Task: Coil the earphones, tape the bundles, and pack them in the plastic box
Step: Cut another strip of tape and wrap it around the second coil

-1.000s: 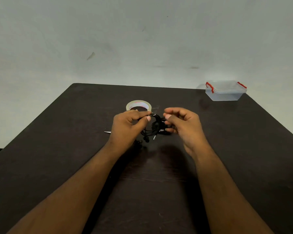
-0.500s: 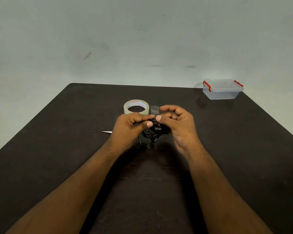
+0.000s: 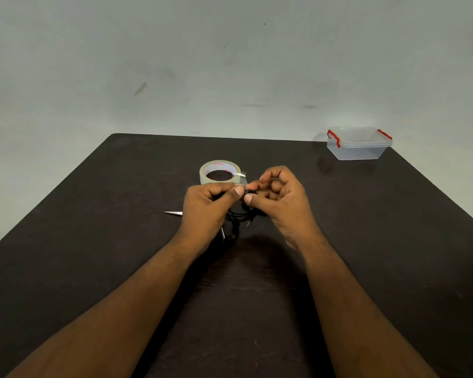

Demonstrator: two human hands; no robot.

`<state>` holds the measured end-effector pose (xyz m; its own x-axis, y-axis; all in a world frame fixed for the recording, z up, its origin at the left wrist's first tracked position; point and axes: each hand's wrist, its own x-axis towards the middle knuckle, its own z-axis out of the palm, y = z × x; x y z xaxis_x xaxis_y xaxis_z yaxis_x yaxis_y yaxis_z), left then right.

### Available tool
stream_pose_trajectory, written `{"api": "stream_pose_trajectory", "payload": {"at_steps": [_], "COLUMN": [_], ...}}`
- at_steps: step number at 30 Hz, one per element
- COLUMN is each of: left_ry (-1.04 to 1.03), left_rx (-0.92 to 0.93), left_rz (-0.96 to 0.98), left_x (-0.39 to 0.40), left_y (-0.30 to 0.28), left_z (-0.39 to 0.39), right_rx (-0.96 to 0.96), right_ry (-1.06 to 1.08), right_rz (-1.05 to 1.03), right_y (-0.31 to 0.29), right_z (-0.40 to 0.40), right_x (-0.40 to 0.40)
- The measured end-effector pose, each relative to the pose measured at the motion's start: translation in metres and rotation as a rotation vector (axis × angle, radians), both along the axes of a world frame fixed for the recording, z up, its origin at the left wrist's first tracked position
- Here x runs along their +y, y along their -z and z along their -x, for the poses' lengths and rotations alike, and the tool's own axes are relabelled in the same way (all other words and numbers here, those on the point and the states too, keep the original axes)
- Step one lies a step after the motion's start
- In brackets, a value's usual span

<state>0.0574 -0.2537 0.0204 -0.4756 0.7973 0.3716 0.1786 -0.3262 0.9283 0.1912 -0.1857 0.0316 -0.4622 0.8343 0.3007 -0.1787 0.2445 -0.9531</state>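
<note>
A thin pointed metal tip [image 3: 173, 213] lies flat on the dark rectangular bench [image 3: 93, 214], left of centre; the rest of that tool is hidden behind the left wrist. The left hand [image 3: 208, 205] is held above the middle of the bench, fingers curled, thumb and forefinger pinched on the black coiled earphone bundle [image 3: 236, 218]. The cable loops hang below the pinch, and an earbud and the plug dangle just over the bench surface. Beyond the hands, toward the far edge, a roll of clear adhesive tape [image 3: 219, 171] with red lettering on its core lies flat. A short strip of clear tape [image 3: 242, 178] stands up between the two sets of fingertips, just beside the roll. The right hand [image 3: 280, 197] meets the left thumb to thumb, fingers closed, pinching the bundle and the strip. At the far right corner of the bench stands a clear plastic box [image 3: 358, 144] with red latches, lid on, well apart from the hands.
</note>
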Motion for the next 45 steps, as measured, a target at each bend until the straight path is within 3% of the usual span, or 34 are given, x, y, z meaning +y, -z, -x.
{"api": "stream_pose_trajectory", "payload": {"at_steps": [7, 10, 13, 21, 25, 30, 35, 40, 45], "left_ry": [-0.028, -0.101, -0.112, -0.145, -0.138, -0.209, -0.249, -0.227, -0.146], "left_rx": [0.077, 0.254, 0.406, 0.372, 0.500, 0.882, 1.085, 1.050, 0.818], "left_rz": [0.013, -0.033, -0.077, -0.031, -0.035, -0.027, -0.003, -0.061, -0.074], "left_x": [0.000, -0.003, -0.005, -0.005, -0.006, -0.003, 0.006, 0.006, 0.003], "left_y": [0.000, -0.002, -0.003, -0.004, -0.004, -0.003, 0.001, 0.005, 0.005], "left_z": [0.004, 0.004, 0.003, 0.001, 0.005, 0.014, 0.017, 0.017, 0.016], "right_rx": [-0.208, -0.234, -0.223, -0.333, -0.371, -0.448, -0.589, -0.614, -0.373], "right_ry": [0.157, 0.220, 0.236, 0.294, 0.221, 0.124, 0.074, -0.040, -0.334], "right_rz": [-0.347, -0.497, -0.512, -0.893, -0.786, -0.630, -0.505, -0.282, 0.179], "right_y": [0.007, 0.007, 0.007, 0.015, 0.015, 0.007, 0.007, -0.001, -0.005], "right_z": [0.005, 0.005, 0.005, 0.007, 0.009, 0.009, 0.011, 0.003, -0.009], "right_x": [-0.004, -0.005, -0.006, 0.002, 0.001, -0.004, -0.001, 0.000, 0.000]}}
